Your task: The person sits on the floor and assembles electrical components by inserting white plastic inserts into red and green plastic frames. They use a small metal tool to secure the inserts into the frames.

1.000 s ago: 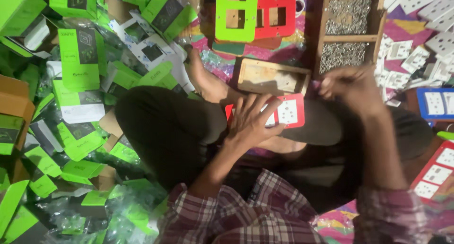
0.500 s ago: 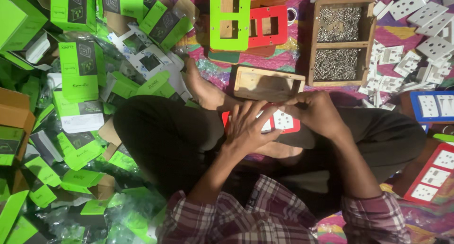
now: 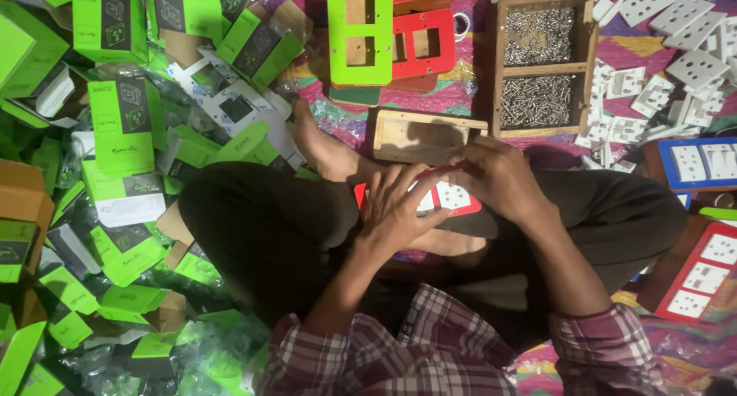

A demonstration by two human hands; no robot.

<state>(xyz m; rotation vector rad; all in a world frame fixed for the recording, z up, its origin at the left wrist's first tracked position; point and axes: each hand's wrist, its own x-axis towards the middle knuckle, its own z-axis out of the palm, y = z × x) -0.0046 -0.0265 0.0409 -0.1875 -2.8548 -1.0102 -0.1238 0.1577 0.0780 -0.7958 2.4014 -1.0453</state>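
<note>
- Gripping a red switch plate (image 3: 449,200) with white socket modules in it, both hands meet over the person's crossed legs; the plate lies on the lap, just below a small wooden block (image 3: 422,135);
- left hand (image 3: 399,208) lies spread across the plate's left part, fingers pressing down on it; right hand (image 3: 499,177) is curled closed over the plate's upper right edge, its fingertips hidden;
- a second ago the right hand was up and off to the right, away from the plate; it has since come down to join the left, so the plate is now held from both sides and the work looks centred on its right-hand module;
- a wooden tray of screws (image 3: 537,62) sits beyond the block; loose white socket modules (image 3: 675,28) lie scattered to its right;
- green and red frames (image 3: 384,28) lie at the top; green cartons (image 3: 115,135) crowd the floor on the left, close against the knee.
</note>
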